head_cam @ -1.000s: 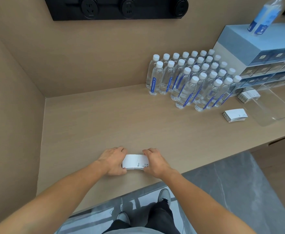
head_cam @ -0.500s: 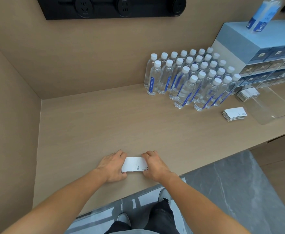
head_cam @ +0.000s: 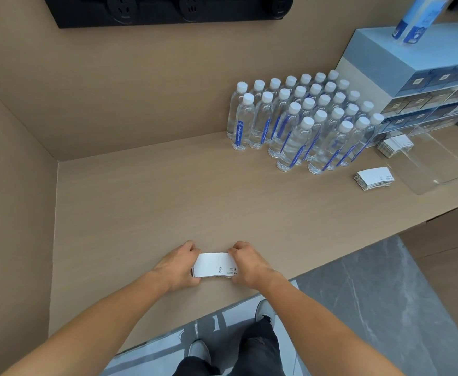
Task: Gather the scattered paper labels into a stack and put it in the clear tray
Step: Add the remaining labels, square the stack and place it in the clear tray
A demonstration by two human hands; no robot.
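A stack of white paper labels (head_cam: 213, 265) rests on the wooden counter near its front edge. My left hand (head_cam: 179, 264) grips the stack's left end and my right hand (head_cam: 247, 262) grips its right end, squeezing it between them. A clear tray (head_cam: 430, 169) lies far to the right on the counter, with one label stack (head_cam: 395, 144) inside its back part. Another label stack (head_cam: 374, 178) lies on the counter just left of the tray.
Several water bottles (head_cam: 301, 123) with white caps stand in a cluster at the back right. A blue and grey box stack (head_cam: 417, 77) sits behind the tray with a bottle on top. Walls close the counter's left and back sides.
Both hands stay on the stack's ends and have drawn slightly closer, squaring it. The stack remains in the same spot on the counter.
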